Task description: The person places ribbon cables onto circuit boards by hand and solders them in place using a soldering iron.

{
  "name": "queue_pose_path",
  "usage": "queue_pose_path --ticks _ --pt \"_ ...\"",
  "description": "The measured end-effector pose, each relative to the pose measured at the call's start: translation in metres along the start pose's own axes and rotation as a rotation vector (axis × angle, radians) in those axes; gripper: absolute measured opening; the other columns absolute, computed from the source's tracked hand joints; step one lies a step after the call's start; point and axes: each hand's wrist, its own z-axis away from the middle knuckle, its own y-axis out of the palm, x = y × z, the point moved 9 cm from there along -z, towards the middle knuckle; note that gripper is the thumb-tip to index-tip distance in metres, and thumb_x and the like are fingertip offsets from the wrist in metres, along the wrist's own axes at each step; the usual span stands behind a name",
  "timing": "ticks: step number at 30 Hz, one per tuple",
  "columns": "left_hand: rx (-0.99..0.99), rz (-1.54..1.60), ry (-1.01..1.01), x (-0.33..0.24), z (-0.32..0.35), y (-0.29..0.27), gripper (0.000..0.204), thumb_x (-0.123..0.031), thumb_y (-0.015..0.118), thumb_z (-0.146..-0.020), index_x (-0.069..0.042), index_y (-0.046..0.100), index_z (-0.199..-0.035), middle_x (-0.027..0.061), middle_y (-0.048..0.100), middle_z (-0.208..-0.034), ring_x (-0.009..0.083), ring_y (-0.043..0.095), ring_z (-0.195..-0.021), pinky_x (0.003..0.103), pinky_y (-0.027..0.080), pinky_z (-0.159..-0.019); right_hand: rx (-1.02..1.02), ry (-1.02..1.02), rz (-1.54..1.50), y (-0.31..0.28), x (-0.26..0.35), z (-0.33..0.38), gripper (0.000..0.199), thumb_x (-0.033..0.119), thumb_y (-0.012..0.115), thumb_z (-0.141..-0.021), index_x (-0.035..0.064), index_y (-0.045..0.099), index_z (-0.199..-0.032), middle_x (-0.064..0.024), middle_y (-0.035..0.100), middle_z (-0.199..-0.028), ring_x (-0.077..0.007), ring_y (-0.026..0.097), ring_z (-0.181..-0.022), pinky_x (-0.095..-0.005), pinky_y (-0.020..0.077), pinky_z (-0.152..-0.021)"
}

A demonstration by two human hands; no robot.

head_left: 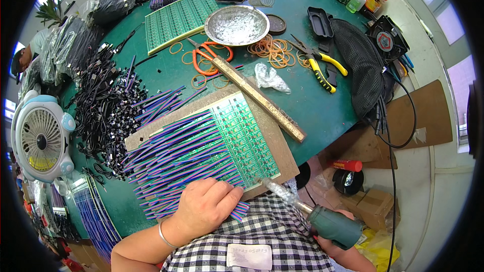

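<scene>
My left hand (209, 202) is closed around a bundle of blue, pink and black wires (240, 212) at the near edge of a panel of green circuit boards (248, 143). Rows of similar wires (176, 148) lie across the panel's left part. The panel rests on a tilted brown board (285, 160). In my right hand (330, 246), partly hidden behind the tool, is what looks like a soldering iron (335, 226) with a dark green body and a foil-wrapped barrel. Its tip is close to the panel's near right corner.
Along the brown board's upper right side lies a metal bar (262, 100). Beyond are orange-handled scissors (209, 56), a metal dish (237, 25), rubber bands (272, 51) and yellow-black pliers (322, 70). Black cables (96, 106) and a fan (41, 138) occupy the left. A black mesh (355, 65) lies right.
</scene>
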Motion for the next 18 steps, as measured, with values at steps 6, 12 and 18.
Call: queue_pose_path --ticks 6,12,18 --pt "0.005 0.014 -0.02 0.0 0.001 -0.004 0.022 -0.011 0.062 -0.066 -0.008 0.066 -0.088 0.0014 0.059 -0.076 0.0174 0.055 -0.062 0.03 0.044 -0.053 -0.124 0.146 -0.609 0.013 -0.031 0.004 0.019 0.012 0.062 -0.079 0.0004 0.062 -0.094 -0.0101 0.066 -0.08 -0.0207 0.065 -0.068 -0.0306 0.0507 -0.063" --pt "-0.093 0.215 -0.086 0.009 0.005 -0.036 0.022 -0.01 0.064 -0.07 -0.006 0.065 -0.091 0.0054 0.062 -0.082 0.022 0.059 -0.068 0.031 0.049 -0.061 -0.171 0.172 -0.998 0.027 -0.041 -0.003 0.048 0.01 0.057 -0.084 -0.0069 0.038 -0.124 -0.0201 0.06 -0.108 -0.0223 0.064 -0.071 -0.0316 0.052 -0.063" --pt "-0.497 1.392 -0.618 0.053 0.035 -0.056 0.028 -0.016 0.044 -0.097 0.0 0.05 -0.119 0.0113 0.061 -0.08 0.0192 0.062 -0.073 0.031 0.052 -0.069 -0.318 0.092 -1.109 0.02 -0.03 -0.012 0.049 0.016 0.058 -0.085 -0.0049 0.04 -0.126 -0.0208 0.058 -0.113 -0.0227 0.064 -0.07 -0.0319 0.0532 -0.064"
